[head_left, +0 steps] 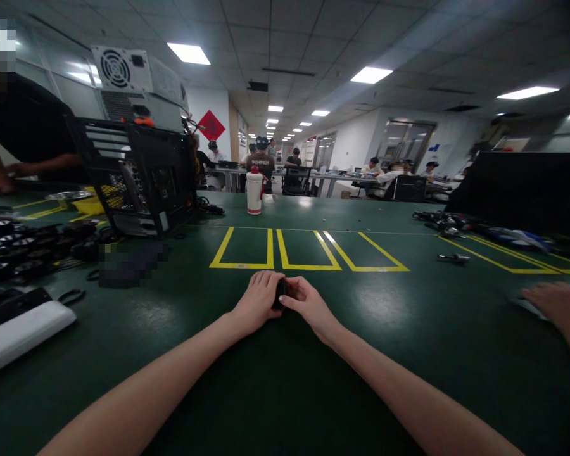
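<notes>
Both of my hands meet over the green table [180, 342], just in front of the yellow tape outlines [308, 267]. Between them is a small black object [278, 294], mostly covered by fingers, so its kind does not show. My left hand [259, 297] wraps round it from the left, with the fingers curled over its far side. From the right, my right hand [308, 304] pinches its edge between thumb and fingers.
A black computer case [142, 177] with power supplies [137, 76] on top stands at left, near black round parts [19, 247] and a white bar [26, 332]. Ahead stands a white bottle [254, 191]. Cables [441, 221] lie at right, near another person's hand [551, 301].
</notes>
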A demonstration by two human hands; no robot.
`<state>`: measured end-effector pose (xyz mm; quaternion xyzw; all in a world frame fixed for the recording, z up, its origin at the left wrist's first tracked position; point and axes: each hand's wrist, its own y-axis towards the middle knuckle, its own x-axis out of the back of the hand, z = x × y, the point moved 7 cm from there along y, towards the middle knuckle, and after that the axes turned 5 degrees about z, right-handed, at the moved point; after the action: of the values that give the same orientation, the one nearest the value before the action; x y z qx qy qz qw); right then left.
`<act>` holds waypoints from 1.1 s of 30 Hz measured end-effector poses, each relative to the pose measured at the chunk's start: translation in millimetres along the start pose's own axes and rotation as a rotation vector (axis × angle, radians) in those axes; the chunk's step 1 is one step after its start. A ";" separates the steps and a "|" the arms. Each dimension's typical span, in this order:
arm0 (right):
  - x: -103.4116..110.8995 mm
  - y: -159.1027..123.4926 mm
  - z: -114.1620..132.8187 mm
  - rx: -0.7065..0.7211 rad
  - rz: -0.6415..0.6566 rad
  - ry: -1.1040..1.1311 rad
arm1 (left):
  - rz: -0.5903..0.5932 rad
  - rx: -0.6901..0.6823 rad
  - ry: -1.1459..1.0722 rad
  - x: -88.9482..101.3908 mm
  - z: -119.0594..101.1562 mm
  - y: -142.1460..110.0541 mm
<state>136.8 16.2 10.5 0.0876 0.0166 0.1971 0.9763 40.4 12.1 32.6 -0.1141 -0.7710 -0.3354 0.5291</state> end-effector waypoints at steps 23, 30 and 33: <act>2.2 -0.6 1.0 -0.014 -0.035 0.028 | 0.011 -0.007 -0.011 1.4 -1.7 -0.6; 8.4 4.8 -3.9 -0.050 -0.062 -0.007 | 0.004 -0.005 0.020 0.0 -0.3 0.7; 5.0 3.9 -0.6 -0.037 0.025 0.000 | 0.017 0.002 0.009 -0.8 0.7 0.2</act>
<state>139.9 21.7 10.6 0.0700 0.0116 0.2096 0.9752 40.3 12.8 31.8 -0.1184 -0.7681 -0.3306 0.5354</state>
